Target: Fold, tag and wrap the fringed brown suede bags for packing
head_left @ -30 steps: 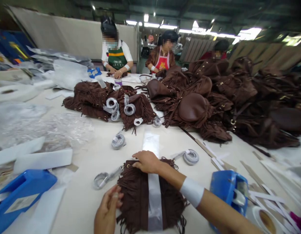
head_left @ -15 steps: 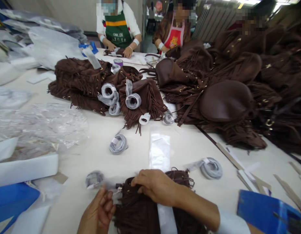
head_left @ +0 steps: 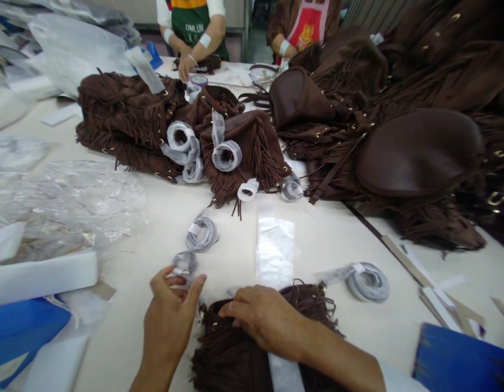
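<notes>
My left hand point(head_left: 172, 305) is closed at a small coiled strap point(head_left: 184, 262) in clear plastic wrap, its fingertips at the coil's near side. The strap's wrapped end runs down beside the dark brown fringed bag point(head_left: 231, 354) in front of me. Over that bag's top edge lies my right hand point(head_left: 264, 318), fingers curled in at the opening and gripping it. A pale strip point(head_left: 285, 373) runs across the bag under my right forearm. To the right, another wrapped coil point(head_left: 368, 283) rests on the table, joined to the bag side by a plastic-covered length.
Clear plastic bags point(head_left: 275, 245) lie flat beyond my bag. More brown fringed bags point(head_left: 247, 147) with wrapped coils sit farther back, and a large pile point(head_left: 419, 152) is at right. Crumpled plastic point(head_left: 64, 201), foam point(head_left: 43, 276) and blue pieces flank me. Two people point(head_left: 198, 38) work across the table.
My left hand has moved up and away from me, and the small wrapped coil has shifted up and right with it. My right hand stays on the bag. The view has tilted down.
</notes>
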Demonstrator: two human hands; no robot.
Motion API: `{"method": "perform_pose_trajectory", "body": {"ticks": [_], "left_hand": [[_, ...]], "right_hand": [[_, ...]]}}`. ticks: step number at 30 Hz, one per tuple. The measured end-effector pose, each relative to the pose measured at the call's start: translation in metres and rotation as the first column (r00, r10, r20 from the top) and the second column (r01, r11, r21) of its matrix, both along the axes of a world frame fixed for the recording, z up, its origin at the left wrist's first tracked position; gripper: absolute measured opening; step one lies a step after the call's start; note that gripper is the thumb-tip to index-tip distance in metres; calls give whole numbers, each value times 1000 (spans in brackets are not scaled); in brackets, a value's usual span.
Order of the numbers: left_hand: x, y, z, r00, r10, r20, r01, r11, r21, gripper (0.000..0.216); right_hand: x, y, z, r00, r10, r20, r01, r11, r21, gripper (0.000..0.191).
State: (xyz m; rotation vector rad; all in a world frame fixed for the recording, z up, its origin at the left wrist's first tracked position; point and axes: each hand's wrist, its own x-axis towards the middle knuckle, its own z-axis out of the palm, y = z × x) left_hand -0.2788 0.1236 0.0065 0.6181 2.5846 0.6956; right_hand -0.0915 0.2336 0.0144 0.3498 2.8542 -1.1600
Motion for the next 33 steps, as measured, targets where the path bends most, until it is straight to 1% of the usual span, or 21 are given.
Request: {"method": "perform_pose_trajectory", "body": {"ticks": [2, 3, 4, 5, 7, 9, 10, 11, 12, 13, 14, 15, 16, 18, 19, 21, 25, 28, 30, 32, 33], "left_hand": [[-5, 13, -4, 991, -94, -91, 79, 985, -152, 80], [-6, 16, -6, 988, -97, -119, 74, 980, -184, 78], [-6, 16, -8, 989, -74, -130, 51, 984, -168, 76], [-4, 13, -10, 992, -35, -120, 21, 994, -110, 73], [3, 0, -11, 995, 59, -80, -54, 997, 56, 68], [12, -17, -8, 989, 119, -82, -104, 980, 168, 62], [15, -25, -6, 989, 103, -108, -81, 979, 187, 59], [18, -31, -3, 988, 42, -150, -13, 982, 189, 56], [18, -35, -1, 977, -61, -203, 99, 979, 181, 53], [18, -37, 1, 945, -197, -260, 244, 956, 164, 51], [16, -36, 2, 885, -343, -314, 399, 907, 135, 49], [14, -34, 2, 802, -475, -362, 538, 838, 94, 49], [11, -30, 1, 712, -582, -393, 647, 761, 44, 50], [7, -21, -2, 561, -727, -396, 777, 628, -50, 54], [5, -17, -3, 513, -772, -376, 814, 576, -72, 55], [2, -12, -6, 454, -834, -315, 869, 493, -53, 55], [0, -6, -4, 382, -911, -155, 924, 380, 45, 57], [0, -2, 3, 351, -936, -36, 935, 348, 66, 64], [-1, 1, 10, 331, -942, 44, 936, 334, 110, 67], [-4, 2, 16, 312, -947, 72, 933, 320, 165, 67], [-6, 2, 19, 312, -949, 55, 931, 316, 182, 65]], "right_hand": [[1, -2, 3, 1000, 14, 19, -15, 999, 42, 31], [2, -2, 5, 999, 18, 34, -20, 998, 63, 32], [4, -3, 6, 999, 16, 48, -20, 996, 82, 34], [6, -4, 8, 998, 3, 62, -9, 995, 97, 37], [11, -6, 12, 996, -47, 82, 38, 993, 109, 45], [15, -7, 13, 989, -108, 100, 99, 991, 93, 45], [16, -7, 13, 986, -124, 109, 117, 990, 75, 40], [17, -8, 13, 985, -127, 116, 122, 991, 52, 32], [17, -8, 12, 986, -122, 116, 119, 992, 28, 25], [17, -8, 11, 987, -114, 110, 114, 993, 8, 19], [18, -9, 10, 990, -107, 96, 108, 994, -6, 15], [18, -10, 9, 992, -106, 73, 108, 994, -14, 13], [19, -12, 7, 993, -110, 46, 111, 994, -20, 12], [21, -17, 2, 992, -122, -14, 122, 992, -17, 13], [23, -19, 0, 990, -136, -45, 135, 991, -11, 14], [25, -24, -6, 980, -175, -97, 175, 984, -5, 15], [27, -29, -12, 960, -243, -143, 240, 970, -39, 13], [28, -31, -14, 942, -306, -141, 304, 952, -34, 11], [27, -31, -15, 934, -330, -139, 328, 944, -42, 12], [27, -31, -16, 930, -338, -144, 330, 941, -72, 15], [27, -31, -17, 927, -345, -149, 336, 938, -80, 15]]}}
